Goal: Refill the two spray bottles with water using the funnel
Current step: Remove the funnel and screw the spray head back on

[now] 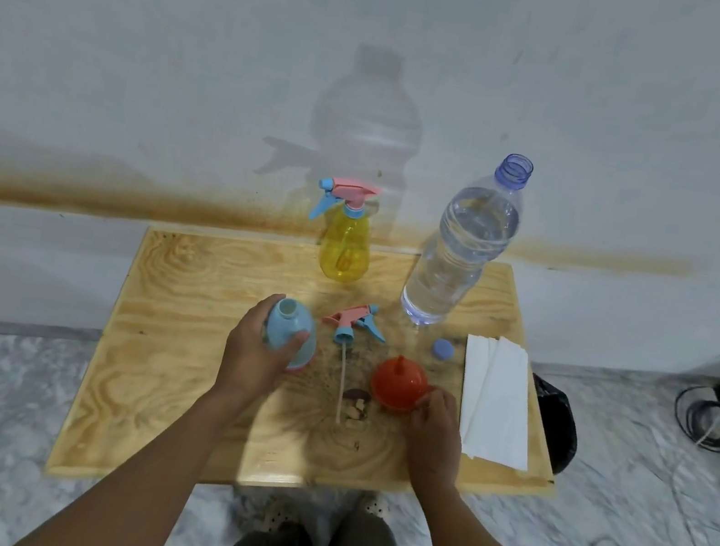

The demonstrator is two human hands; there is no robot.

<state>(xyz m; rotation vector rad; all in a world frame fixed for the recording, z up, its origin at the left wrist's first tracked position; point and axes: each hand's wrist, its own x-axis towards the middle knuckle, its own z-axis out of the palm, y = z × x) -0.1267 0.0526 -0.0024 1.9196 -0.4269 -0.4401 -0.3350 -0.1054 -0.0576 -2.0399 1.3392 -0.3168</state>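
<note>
On the wooden surface (192,339), the left hand (255,353) grips the uncapped blue spray bottle (290,332); fingers (431,398) of the right hand (436,428) pinch the orange funnel (398,383); the open water bottle (462,252) stands mostly full.

On your bench (204,274), the far spray bottle (346,241) stands at the back edge, with the water bottle (462,252) to its right. Nearer you, left of centre, your left hand (252,355) holds the near spray bottle (290,332). The loose trigger head (354,320) lies just right of it. Further right sits the funnel (398,383), your right hand (437,421) pinching its near right rim. The bottle cap (443,349) lies between funnel and water bottle; the papers (496,402) lie along the right edge.
</note>
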